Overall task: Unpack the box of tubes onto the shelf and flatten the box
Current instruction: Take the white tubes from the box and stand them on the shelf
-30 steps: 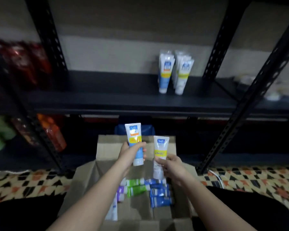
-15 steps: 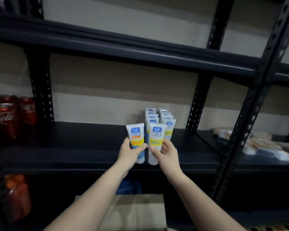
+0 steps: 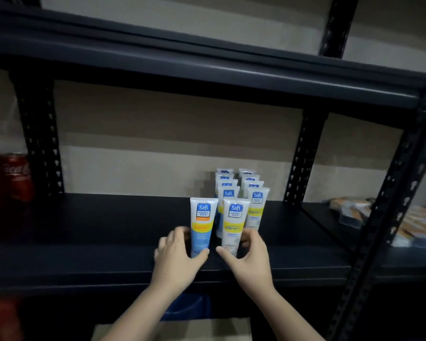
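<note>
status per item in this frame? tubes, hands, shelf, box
blue tube: upright on shelf, left hand around its base
yellow tube: upright on shelf, right hand around its base
left hand: holds blue tube
right hand: holds yellow tube
tube rows: upright, two rows behind
shelf: partly stocked
box: below shelf, state hidden

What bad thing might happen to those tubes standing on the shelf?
The left hand and right hand hold two tubes upright on their caps, near the shelf's front edge. Letting go clumsily might tip the blue tube or yellow tube off, or back into the standing rows, toppling them.
</note>
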